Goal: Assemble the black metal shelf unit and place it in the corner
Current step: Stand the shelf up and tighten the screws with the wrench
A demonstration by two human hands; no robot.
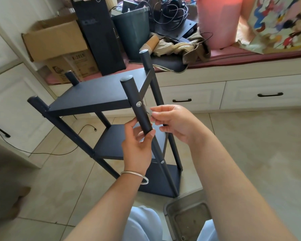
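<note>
Our left hand [137,145] grips the near post [137,108] of the black shelf unit [101,94]; our right hand [172,122] pinches a small tool by its bolt [138,104]. Open tiled floor [250,145] lies right; white drawers [250,93] stand behind.

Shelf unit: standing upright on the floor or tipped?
Upright. The shelf unit stands on the tiled floor, its three boards level, posts vertical; left hand holds the near post.
</note>
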